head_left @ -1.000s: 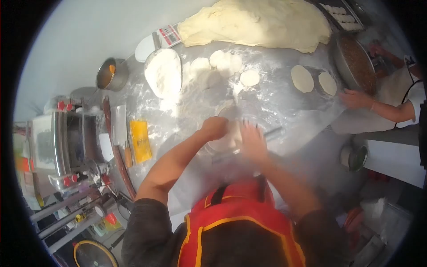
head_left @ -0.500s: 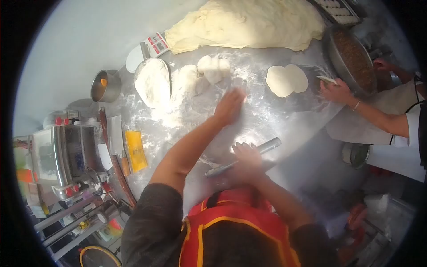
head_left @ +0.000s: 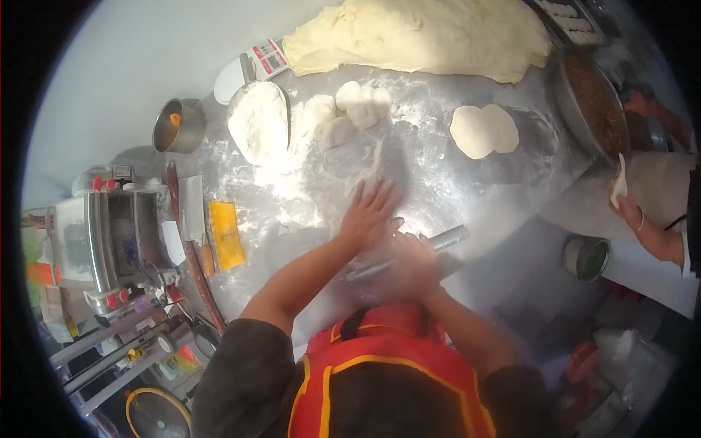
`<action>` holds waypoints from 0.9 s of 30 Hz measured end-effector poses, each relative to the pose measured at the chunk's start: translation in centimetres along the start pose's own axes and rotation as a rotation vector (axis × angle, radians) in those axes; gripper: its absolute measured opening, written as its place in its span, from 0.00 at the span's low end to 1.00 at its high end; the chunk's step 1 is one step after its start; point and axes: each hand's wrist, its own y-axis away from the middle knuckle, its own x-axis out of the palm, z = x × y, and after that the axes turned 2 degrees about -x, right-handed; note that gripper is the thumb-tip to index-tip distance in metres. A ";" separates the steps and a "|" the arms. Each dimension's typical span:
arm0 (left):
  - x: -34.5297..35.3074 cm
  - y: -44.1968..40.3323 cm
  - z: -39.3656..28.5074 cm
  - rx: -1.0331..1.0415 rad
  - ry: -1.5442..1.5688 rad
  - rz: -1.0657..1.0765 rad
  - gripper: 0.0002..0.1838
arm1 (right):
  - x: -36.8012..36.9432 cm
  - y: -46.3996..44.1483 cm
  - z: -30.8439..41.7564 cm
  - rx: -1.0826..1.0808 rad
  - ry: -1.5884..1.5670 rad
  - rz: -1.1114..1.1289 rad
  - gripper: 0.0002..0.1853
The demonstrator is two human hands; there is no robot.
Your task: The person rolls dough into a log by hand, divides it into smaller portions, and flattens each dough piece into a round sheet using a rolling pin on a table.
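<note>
My left hand (head_left: 369, 214) is palm down just above or on the floury metal table, its fingers spread and nothing in them. Close by on the right, my right hand (head_left: 413, 264) is smeared by motion over the metal rolling pin (head_left: 450, 237), which lies at a slant; its grip is unclear. Beyond my left hand are small dough lumps (head_left: 363, 104) beside a flour heap (head_left: 259, 124). Two flat dough rounds (head_left: 484, 131) lie overlapping or touching farther right. Across the back spreads a large dough sheet (head_left: 416, 36).
A co-worker's hand (head_left: 628, 208) holds a dough round at the right, near a big bowl of brown filling (head_left: 595, 102). At the left are a scale (head_left: 269, 58), a pot (head_left: 179, 128), a yellow scraper (head_left: 226, 235), a cleaver (head_left: 193, 208) and a long stick (head_left: 191, 252).
My left hand has drawn back from near the dough lumps, fingers now spread. The two dough rounds, earlier apart, now lie together. The co-worker's hand has picked up a round and moved toward the lower right.
</note>
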 end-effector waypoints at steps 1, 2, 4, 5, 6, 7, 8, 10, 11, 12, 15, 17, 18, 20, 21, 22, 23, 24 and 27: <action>-0.4 -0.6 -0.1 -0.004 0.005 -0.002 0.35 | -0.3 -0.3 0.2 -0.001 -0.003 -0.001 0.31; -0.6 -1.0 -0.2 -0.003 0.009 -0.004 0.37 | -0.6 -0.4 0.4 -0.002 -0.006 -0.020 0.31; -0.1 -1.9 -0.7 -0.018 0.027 -0.098 0.35 | -1.3 -0.6 1.0 -0.003 -0.003 -0.061 0.31; 0.1 -2.2 -0.7 -0.027 0.037 -0.154 0.34 | -1.3 -0.7 1.1 0.000 -0.002 -0.057 0.31; 0.2 -2.2 -0.7 -0.013 0.050 -0.193 0.34 | -1.3 -0.7 1.1 -0.001 0.002 -0.051 0.31; 0.4 -2.0 -0.6 0.000 0.064 -0.232 0.33 | -1.4 -0.7 1.2 -0.004 0.005 -0.044 0.31; 0.7 -1.8 -0.4 0.011 0.076 -0.272 0.33 | -2.3 -1.0 1.1 -0.044 -0.020 0.012 0.31; 2.7 -1.6 1.4 -0.025 0.274 -0.277 0.29 | -4.7 -1.3 0.2 -0.127 -0.068 0.125 0.29; 2.4 -1.0 2.0 -0.043 0.372 -0.276 0.28 | -5.0 -0.5 -0.5 -0.148 -0.036 -0.006 0.26; 2.1 0.3 2.4 -0.117 0.355 -0.218 0.25 | -5.4 -0.2 -1.4 -0.127 -0.029 -0.010 0.26; 0.8 4.8 1.6 -0.252 0.327 -0.095 0.18 | -6.4 -0.3 -2.1 -0.084 -0.021 -0.019 0.25; -0.2 6.5 0.5 -0.304 0.372 -0.035 0.22 | -6.9 -1.0 -0.1 -0.047 -0.021 -0.013 0.23; -0.2 7.4 -0.4 -0.335 0.403 -0.002 0.23 | -6.9 -1.1 0.7 -0.028 -0.021 -0.001 0.23; 1.0 10.6 -1.0 -0.397 0.239 -0.147 0.28 | -5.5 -0.8 1.7 0.044 0.053 -0.021 0.26; 1.4 11.7 -0.7 -0.421 0.145 -0.217 0.31 | -4.8 -1.0 2.0 0.081 0.089 -0.044 0.27; 1.7 12.2 -0.7 -0.443 0.164 -0.193 0.33 | -4.3 -1.3 2.2 0.120 0.110 -0.044 0.29; 2.1 12.6 -0.6 -0.465 0.184 -0.167 0.35 | -3.9 -1.6 2.2 0.160 0.130 -0.044 0.31; 2.4 12.5 -0.3 -0.485 0.203 -0.141 0.37 | -3.6 -2.2 2.1 0.201 0.151 -0.046 0.33; -0.2 7.2 2.0 -0.443 0.091 -0.240 0.36 | -4.2 -7.6 0.2 0.192 0.311 -0.074 0.33</action>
